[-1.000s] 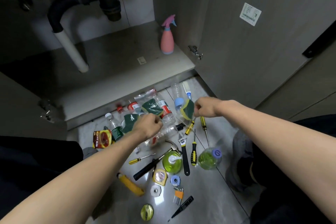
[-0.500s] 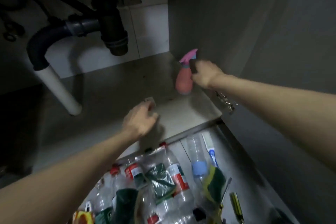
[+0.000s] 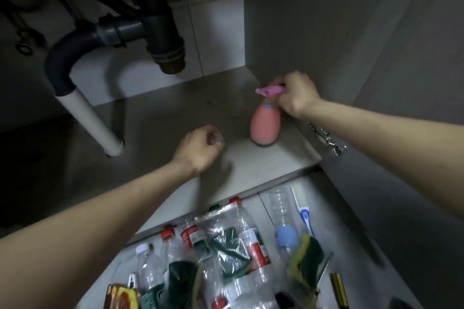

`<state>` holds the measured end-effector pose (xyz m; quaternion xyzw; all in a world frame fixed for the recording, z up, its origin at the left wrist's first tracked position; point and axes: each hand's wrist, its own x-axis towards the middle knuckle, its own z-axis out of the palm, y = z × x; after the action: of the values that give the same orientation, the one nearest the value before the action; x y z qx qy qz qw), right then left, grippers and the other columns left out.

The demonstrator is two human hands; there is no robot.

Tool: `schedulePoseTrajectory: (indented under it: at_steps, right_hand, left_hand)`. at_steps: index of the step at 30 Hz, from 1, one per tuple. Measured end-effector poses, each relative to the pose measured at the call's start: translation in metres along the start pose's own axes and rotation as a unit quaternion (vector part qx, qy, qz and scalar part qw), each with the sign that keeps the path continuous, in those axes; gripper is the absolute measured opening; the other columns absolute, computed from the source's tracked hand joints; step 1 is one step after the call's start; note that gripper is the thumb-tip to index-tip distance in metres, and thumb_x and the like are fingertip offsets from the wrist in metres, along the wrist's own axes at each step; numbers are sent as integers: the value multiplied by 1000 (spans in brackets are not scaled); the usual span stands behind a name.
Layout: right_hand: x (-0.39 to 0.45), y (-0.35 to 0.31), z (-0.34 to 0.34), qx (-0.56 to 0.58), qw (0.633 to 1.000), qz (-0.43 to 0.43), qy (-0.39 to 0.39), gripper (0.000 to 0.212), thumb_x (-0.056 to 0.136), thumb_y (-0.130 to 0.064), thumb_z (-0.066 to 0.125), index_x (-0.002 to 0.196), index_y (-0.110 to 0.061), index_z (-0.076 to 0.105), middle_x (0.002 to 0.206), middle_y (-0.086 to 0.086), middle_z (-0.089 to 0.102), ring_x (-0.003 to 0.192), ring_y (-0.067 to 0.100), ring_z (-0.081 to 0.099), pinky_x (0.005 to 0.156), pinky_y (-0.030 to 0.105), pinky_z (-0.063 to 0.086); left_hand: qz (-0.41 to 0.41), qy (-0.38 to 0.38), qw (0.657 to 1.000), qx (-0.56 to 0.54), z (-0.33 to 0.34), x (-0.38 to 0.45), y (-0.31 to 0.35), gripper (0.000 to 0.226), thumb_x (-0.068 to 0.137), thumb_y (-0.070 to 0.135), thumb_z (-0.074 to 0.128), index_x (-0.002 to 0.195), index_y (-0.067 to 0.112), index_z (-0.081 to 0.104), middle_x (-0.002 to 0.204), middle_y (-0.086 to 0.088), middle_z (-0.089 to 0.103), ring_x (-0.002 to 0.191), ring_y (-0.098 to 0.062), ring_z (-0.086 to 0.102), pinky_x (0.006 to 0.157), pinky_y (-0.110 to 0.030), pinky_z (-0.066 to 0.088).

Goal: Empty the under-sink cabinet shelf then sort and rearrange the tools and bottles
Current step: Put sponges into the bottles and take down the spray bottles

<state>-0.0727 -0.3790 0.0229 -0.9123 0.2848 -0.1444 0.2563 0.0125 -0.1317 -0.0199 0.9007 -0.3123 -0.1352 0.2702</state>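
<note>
While upright at shelf (image 3: 175, 118) right front corner: pink spray bottle (image 3: 265, 125), long axis vertical, head gripped by right hand (image 3: 295, 98); left hand (image 3: 198, 149) nearby, curled, apparently empty.

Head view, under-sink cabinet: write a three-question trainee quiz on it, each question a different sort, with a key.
1. True or false: the right hand grips the pink spray bottle by its trigger head.
2. Where does the bottle stand? A) floor B) cabinet shelf C) held in the air
3. Fill in: the left hand, fingers curled, hovers over the ____.

Key: 1 true; 2 B; 3 shelf.
</note>
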Motion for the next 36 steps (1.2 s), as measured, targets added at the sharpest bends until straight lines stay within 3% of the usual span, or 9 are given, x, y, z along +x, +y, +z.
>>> schedulePoseTrajectory:
  at_steps: [5, 9, 14, 16, 20, 24, 28, 31, 36]
  right_hand:
    - [-97, -35, -9, 97, 988, -46, -112, 26, 75, -28, 87, 97, -16, 79, 89, 3, 75, 85, 12, 63, 76, 32, 49]
    - [-173, -61, -13, 153, 956, -91, -233, 18, 83, -9, 80, 100, -6, 75, 90, 7, 73, 81, 12, 62, 77, 31, 49]
    - [-245, -82, -23, 191, 933, -72, -296, 17, 88, 0, 73, 105, 0, 72, 91, 7, 72, 78, 10, 63, 72, 19, 52]
    - [-271, -89, -25, 207, 928, -59, -304, 20, 88, -3, 75, 107, 1, 71, 91, 7, 72, 78, 9, 63, 74, 20, 53]
    - [-316, -94, -20, 235, 935, 3, -266, 26, 92, -20, 73, 106, 0, 71, 92, 6, 71, 78, 8, 63, 59, 10, 47]
    - [-356, -81, -9, 100, 946, 10, -307, 33, 101, -36, 56, 100, -5, 67, 90, 6, 67, 84, 20, 61, 67, 29, 47]
    - [-390, -75, 9, -44, 893, -20, -447, 39, 102, -46, 48, 105, -10, 65, 100, 9, 69, 88, 20, 65, 81, 41, 55]
    - [-404, -73, 29, -79, 877, -35, -473, 40, 101, -47, 49, 103, -10, 66, 101, 13, 69, 93, 27, 67, 86, 44, 55]
    - [-419, -66, 62, -113, 870, -78, -473, 40, 101, -48, 49, 73, -22, 56, 76, -1, 60, 70, 16, 55, 63, 31, 40]
  left_hand:
    - [21, -5, 1000, -17, -21, -69, 15, 44, 80, 22, 72, 123, 20, 64, 119, -1, 68, 108, -19, 64, 91, -23, 46]
    - [-40, -77, 996, -32, -17, -140, 15, 68, 75, 36, 83, 134, 15, 56, 120, -1, 64, 104, -20, 62, 93, -31, 50]
    - [-45, -152, 985, -74, -7, -240, 3, 64, 60, 56, 83, 116, 31, 66, 103, 10, 70, 93, -12, 67, 86, -38, 57]
    - [-39, -136, 988, -70, -6, -270, 1, 72, 59, 56, 83, 124, 32, 63, 107, 7, 71, 95, -15, 67, 86, -39, 57]
    - [-60, -109, 992, 7, -10, -323, -11, 73, 67, 47, 82, 131, 28, 51, 117, 0, 66, 99, -23, 63, 85, -39, 53]
    - [-179, -86, 980, -15, -5, -388, -44, 68, 73, 33, 79, 134, 25, 49, 116, -3, 66, 99, -25, 63, 83, -36, 53]
    - [-354, 14, 928, -118, 29, -450, -80, 48, 80, 19, 78, 124, 11, 62, 109, -13, 69, 101, -29, 67, 84, -32, 52]
    - [-447, 85, 869, -192, 56, -479, -99, 45, 84, 22, 75, 125, 10, 60, 115, -15, 66, 107, -32, 65, 93, -36, 51]
    - [-475, 188, 832, -214, 62, -457, -118, 21, 89, 29, 65, 105, 30, 51, 96, -2, 58, 92, -28, 61, 77, -28, 39]
